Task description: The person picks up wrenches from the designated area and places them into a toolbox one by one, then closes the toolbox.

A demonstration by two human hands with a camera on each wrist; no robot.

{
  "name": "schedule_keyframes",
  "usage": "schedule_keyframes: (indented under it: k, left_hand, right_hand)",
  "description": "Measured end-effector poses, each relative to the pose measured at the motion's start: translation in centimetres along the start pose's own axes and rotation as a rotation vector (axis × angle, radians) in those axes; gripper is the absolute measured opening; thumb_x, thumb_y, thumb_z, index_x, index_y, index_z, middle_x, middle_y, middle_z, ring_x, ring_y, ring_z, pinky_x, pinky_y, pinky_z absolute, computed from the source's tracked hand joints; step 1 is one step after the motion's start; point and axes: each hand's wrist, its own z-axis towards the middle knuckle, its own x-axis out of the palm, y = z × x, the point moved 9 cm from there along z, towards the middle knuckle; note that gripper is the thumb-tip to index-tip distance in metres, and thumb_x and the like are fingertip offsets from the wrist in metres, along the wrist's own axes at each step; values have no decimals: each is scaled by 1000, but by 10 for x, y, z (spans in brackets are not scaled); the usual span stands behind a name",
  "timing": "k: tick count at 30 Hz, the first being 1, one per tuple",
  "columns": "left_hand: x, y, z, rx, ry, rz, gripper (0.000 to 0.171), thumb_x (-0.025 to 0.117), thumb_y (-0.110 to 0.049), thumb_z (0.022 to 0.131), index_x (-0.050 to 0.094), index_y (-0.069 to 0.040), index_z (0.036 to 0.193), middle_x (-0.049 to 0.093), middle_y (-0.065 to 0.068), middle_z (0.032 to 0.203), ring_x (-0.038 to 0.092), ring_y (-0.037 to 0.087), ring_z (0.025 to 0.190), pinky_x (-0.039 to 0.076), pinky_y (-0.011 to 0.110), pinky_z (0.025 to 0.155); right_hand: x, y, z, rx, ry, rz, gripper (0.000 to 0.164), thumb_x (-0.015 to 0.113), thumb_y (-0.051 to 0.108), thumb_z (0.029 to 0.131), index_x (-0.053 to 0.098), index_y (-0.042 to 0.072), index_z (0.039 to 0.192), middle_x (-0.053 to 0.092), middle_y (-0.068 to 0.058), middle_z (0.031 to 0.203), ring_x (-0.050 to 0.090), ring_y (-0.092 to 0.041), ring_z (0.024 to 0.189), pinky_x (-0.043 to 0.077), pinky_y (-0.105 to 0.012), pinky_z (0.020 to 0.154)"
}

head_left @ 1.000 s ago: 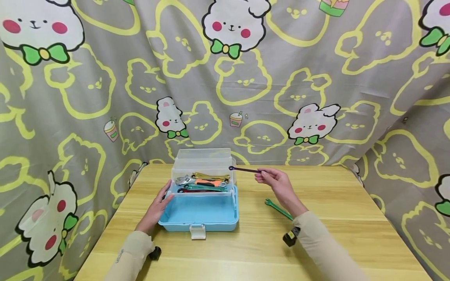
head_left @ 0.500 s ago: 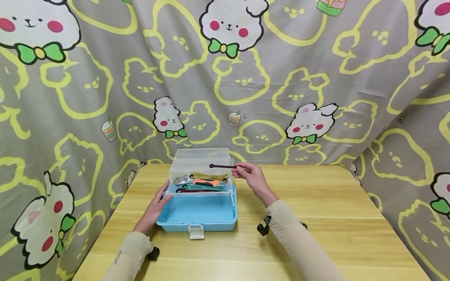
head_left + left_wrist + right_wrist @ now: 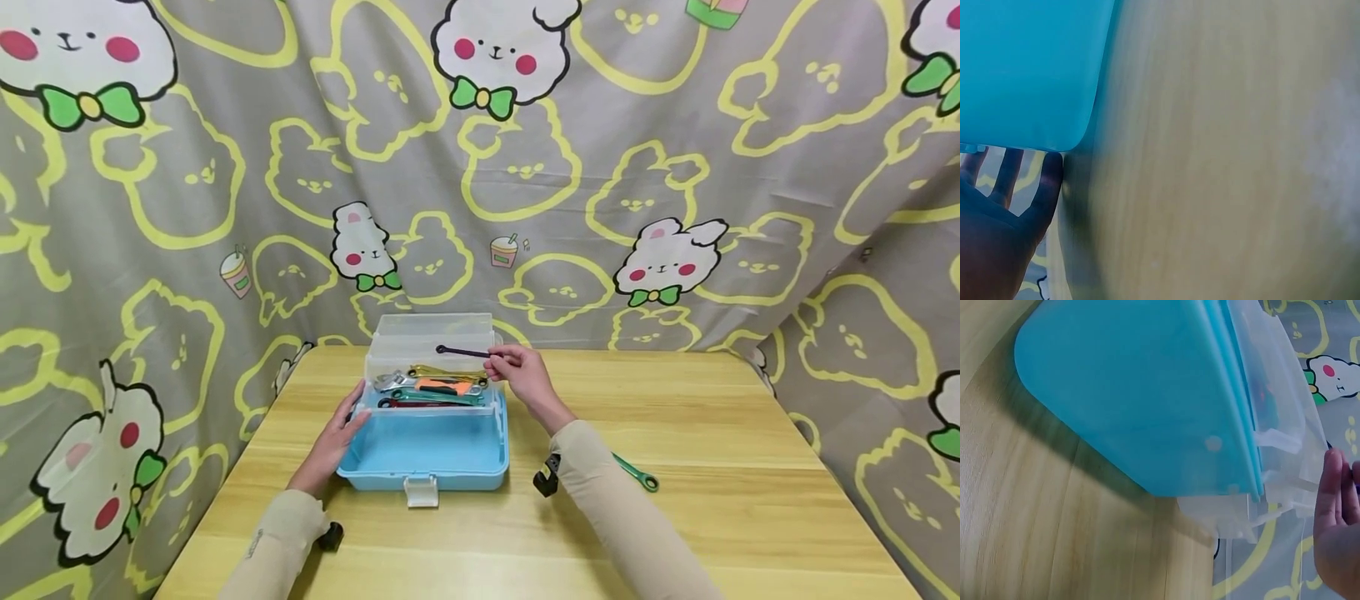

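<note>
In the head view, my right hand (image 3: 521,382) pinches one end of a slim dark purple wrench (image 3: 461,352), held level above the raised clear tray of a blue toolbox (image 3: 420,482). The right wrist view catches the same hand (image 3: 1340,525) beside the box, the wrench mostly out of frame. My left hand (image 3: 332,437) rests against the toolbox's left side with fingers extended; the left wrist view shows its fingertips (image 3: 1052,164) right at the blue wall. In the tray lie gold wrenches (image 3: 442,373), an orange-and-black tool (image 3: 446,386), a teal wrench (image 3: 438,397) and a red one (image 3: 420,405).
A green wrench (image 3: 637,472) lies on the wooden table (image 3: 720,433), partly hidden by my right sleeve. The toolbox's clear lid stands open at the back, its white latch (image 3: 422,492) hanging at the front. A patterned curtain (image 3: 555,200) hangs behind the table.
My right hand has carried the purple wrench leftward until it hangs over the tray. The left hand has stayed on the toolbox's side.
</note>
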Motion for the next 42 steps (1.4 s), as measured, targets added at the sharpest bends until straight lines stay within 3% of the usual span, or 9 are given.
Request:
schedule_keyframes:
  k: [6,18,25,28,30,32,37,39,42]
  left_hand:
    - [-1,0,1,-9,0,-16,72,46,-52,108,7,-40,167,-4,6,176,-2,47,159,5,78,119]
    - [0,-3,0,5,-12,-18,72,47,-62,104,9,-51,164,-2,4,176,0,47,160,8,78,119]
    - [1,-14,-6,1,12,-32,70,47,-48,109,9,-40,167,-2,8,176,-2,46,160,5,76,121]
    - [3,-28,-17,-3,24,-40,70,48,-44,110,10,-36,168,-2,10,176,-2,47,159,5,76,121]
    - [3,-29,-18,0,23,-38,70,48,-45,109,10,-36,168,-2,10,176,-2,47,159,5,76,121]
    - [3,-21,-13,8,15,-30,70,47,-50,109,10,-40,167,-2,8,176,-2,45,160,5,75,121]
    - [1,0,1,44,-11,-10,69,45,-55,107,9,-45,165,-2,4,176,-2,42,161,5,75,122]
    - [0,-1,1,61,-16,-8,68,45,-54,108,10,-44,166,-1,3,176,-2,42,161,6,74,122]
    - [1,-5,-2,64,-12,-6,68,46,-52,109,10,-43,166,0,3,176,-2,42,161,6,73,123]
  right_hand:
    - [0,2,4,-6,-73,-31,20,65,7,102,64,-2,120,77,-17,99,75,-23,83,63,-33,78]
    - [-1,16,13,-56,-170,-202,21,73,18,98,74,5,114,74,-10,94,74,-32,85,62,-37,75]
    - [7,18,19,-42,-141,-218,25,71,18,100,73,3,120,72,-13,104,70,-43,74,62,-46,68]
    - [11,15,20,-28,-119,-253,27,70,18,101,73,5,124,71,-12,109,65,-37,64,60,-38,62]
    - [12,13,20,-24,-106,-273,29,69,18,101,71,5,128,71,-12,113,63,-32,61,59,-36,60]
    - [13,13,20,-28,-88,-298,32,68,18,102,69,7,131,70,-12,118,64,-27,64,59,-34,60]
    - [22,17,19,-76,-7,-400,42,66,15,102,61,6,142,68,-15,130,65,-33,69,56,-31,58]
    - [25,20,19,-97,14,-465,45,66,16,103,58,5,145,68,-15,133,66,-33,80,55,-31,63]
    - [27,23,19,-110,30,-556,48,65,18,103,55,5,148,67,-15,137,66,-33,111,54,-38,82]
